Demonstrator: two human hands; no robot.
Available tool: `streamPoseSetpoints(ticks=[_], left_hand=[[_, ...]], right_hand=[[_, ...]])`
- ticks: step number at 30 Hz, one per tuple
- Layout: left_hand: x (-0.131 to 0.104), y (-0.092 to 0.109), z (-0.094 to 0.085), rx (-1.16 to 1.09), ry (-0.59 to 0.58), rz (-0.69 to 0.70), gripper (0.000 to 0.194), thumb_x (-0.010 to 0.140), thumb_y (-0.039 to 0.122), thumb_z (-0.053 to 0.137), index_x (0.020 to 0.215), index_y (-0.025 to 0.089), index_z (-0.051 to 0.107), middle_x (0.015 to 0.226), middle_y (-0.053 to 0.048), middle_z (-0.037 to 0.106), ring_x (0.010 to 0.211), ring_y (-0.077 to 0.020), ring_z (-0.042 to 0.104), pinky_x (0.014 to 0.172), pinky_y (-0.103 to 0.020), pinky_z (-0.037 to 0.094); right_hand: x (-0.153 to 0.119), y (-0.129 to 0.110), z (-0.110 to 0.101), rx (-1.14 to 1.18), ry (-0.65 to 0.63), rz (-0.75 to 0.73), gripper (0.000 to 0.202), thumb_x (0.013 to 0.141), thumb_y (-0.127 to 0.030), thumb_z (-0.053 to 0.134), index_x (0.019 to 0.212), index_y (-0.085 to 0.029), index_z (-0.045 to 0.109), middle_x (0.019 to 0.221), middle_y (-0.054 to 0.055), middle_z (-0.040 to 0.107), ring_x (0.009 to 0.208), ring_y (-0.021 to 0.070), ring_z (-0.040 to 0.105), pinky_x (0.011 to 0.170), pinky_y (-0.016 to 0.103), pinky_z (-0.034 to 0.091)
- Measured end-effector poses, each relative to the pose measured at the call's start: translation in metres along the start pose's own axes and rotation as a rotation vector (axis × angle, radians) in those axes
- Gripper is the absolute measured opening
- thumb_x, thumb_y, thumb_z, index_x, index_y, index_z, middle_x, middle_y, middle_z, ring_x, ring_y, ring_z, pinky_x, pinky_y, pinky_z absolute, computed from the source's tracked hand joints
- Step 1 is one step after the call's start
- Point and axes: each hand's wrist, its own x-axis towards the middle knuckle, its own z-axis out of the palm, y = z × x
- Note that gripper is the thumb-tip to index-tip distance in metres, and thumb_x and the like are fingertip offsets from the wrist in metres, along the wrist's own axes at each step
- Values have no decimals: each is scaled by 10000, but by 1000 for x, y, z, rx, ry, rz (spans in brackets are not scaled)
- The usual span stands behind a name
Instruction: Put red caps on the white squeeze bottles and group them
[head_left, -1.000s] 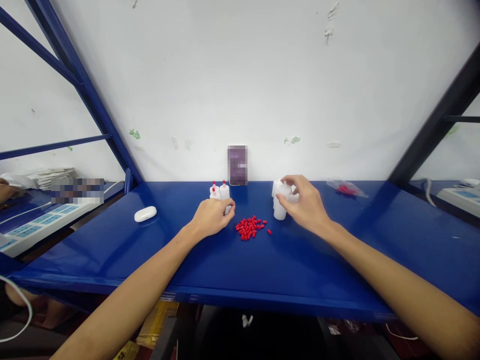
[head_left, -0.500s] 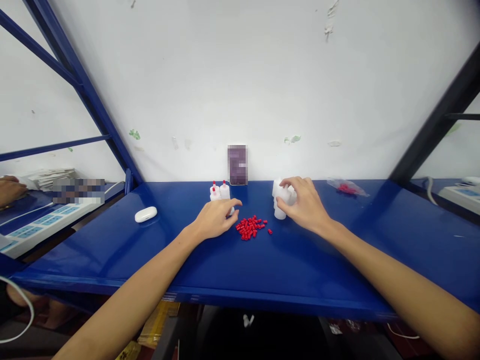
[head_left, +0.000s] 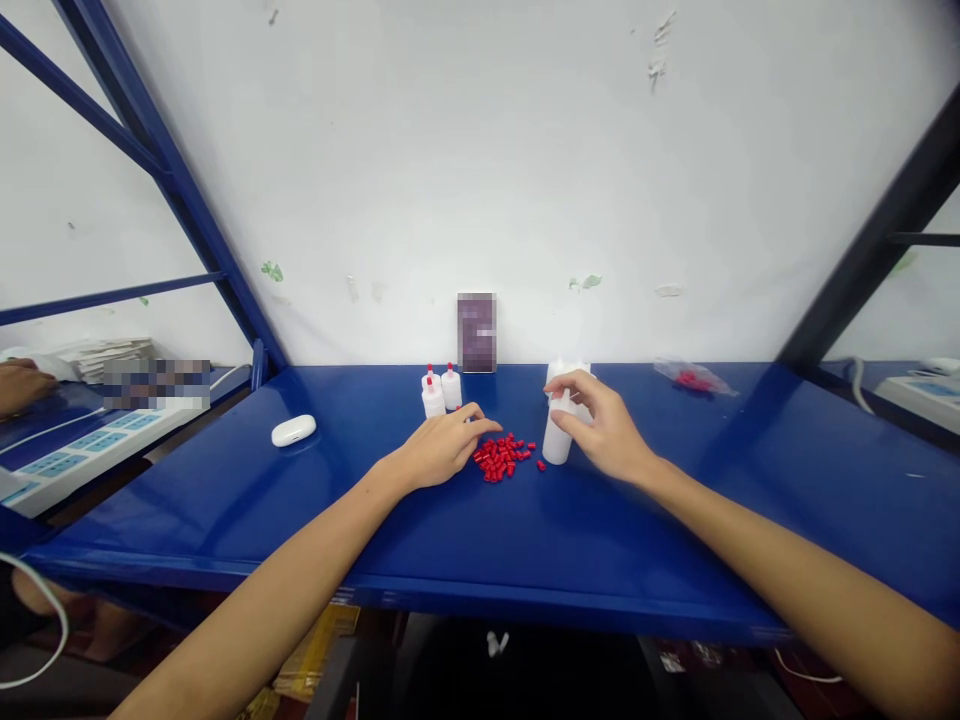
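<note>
My right hand [head_left: 606, 428] grips a white plastic bottle [head_left: 556, 444] near its top, thumb on the near side. The bottle has no red cap and stands a little tilted at the right of the red caps [head_left: 496, 460], which lie in a loose pile. Over the left edge of that pile reaches my left hand [head_left: 439, 448], fingers stretched out, with nothing visible in it. Beyond this hand stand several capped bottles [head_left: 451, 388] with red tips, some partly hidden by it. More white bottles [head_left: 559, 374] are behind my right hand, mostly covered.
A phone [head_left: 477, 332] leans on the wall at the back. To the left lies a white earbud case [head_left: 293, 431]; at the back right, a clear bag [head_left: 694, 378] with red pieces. Power strips [head_left: 97, 440] and another person's hand [head_left: 22, 388] are beyond the left frame.
My right hand has drawn a bottle toward me, away from the group behind. My left hand has shifted slightly right and its fingers now reach over the caps.
</note>
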Motion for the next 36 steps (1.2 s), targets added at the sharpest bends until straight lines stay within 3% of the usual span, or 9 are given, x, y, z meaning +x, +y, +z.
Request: streamPoseSetpoints(ticks=[6, 11, 15, 19, 23, 26, 31, 36], left_hand=[[8, 8, 7, -145, 60, 2, 373, 1002, 244, 347, 1289, 226, 585, 1176, -85, 524, 998, -194, 566, 890, -346, 487], [15, 13, 10, -194, 72, 47, 381, 1017, 335, 351, 1249, 206, 625, 1169, -90, 576, 1069, -225, 525, 986, -395, 429], [16, 14, 10, -224, 35, 59, 400, 1026, 355, 330, 1278, 203, 601, 1182, -84, 596, 1064, -219, 527, 976, -380, 423], [16, 14, 9, -229, 6, 68, 417, 1033, 371, 304, 1264, 208, 611, 1176, -83, 598, 1056, -218, 531, 976, -378, 416], [16, 15, 9, -223, -4, 60, 444, 1035, 382, 284, 1288, 197, 598, 1176, -97, 586, 1065, -221, 526, 982, -378, 416], [16, 15, 8, -224, -13, 60, 453, 1034, 391, 282, 1321, 199, 575, 1184, -101, 576, 1073, -225, 520, 983, -384, 418], [16, 15, 7, -216, -21, 69, 458, 1038, 374, 268, 1250, 193, 631, 1157, -99, 571, 1066, -219, 521, 983, -378, 415], [18, 10, 9, -210, 22, 10, 485, 1040, 374, 252, 1138, 170, 681, 1095, -99, 586, 1026, -213, 539, 965, -379, 429]], right_hand=[[-6, 6, 16, 474, -144, 293, 142, 854, -307, 529, 904, -194, 600, 769, 15, 622, 727, 190, 577, 673, 312, 437], [-5, 7, 23, 783, -127, 455, 198, 795, -294, 570, 971, -203, 566, 711, 9, 646, 692, 206, 621, 644, 324, 476], [-5, 2, 25, 873, -121, 523, 190, 722, -297, 571, 870, -182, 594, 658, 13, 620, 598, 185, 581, 572, 304, 453], [-6, 2, 26, 885, -103, 482, 124, 675, -284, 545, 727, -178, 581, 564, 3, 567, 511, 153, 518, 525, 276, 401], [-8, 4, 25, 800, -88, 433, 193, 733, -355, 531, 651, -181, 544, 527, -4, 531, 458, 130, 467, 473, 258, 352], [-8, 0, 23, 638, -100, 457, 240, 783, -385, 524, 652, -184, 529, 527, -15, 517, 437, 120, 453, 442, 251, 334], [-7, -11, 21, 499, -165, 422, 113, 784, -299, 492, 736, -199, 514, 518, -48, 498, 444, 116, 454, 451, 240, 357], [-12, -12, 21, 386, -52, 341, 78, 769, -257, 487, 820, -209, 519, 523, -61, 490, 454, 123, 443, 460, 245, 357]])
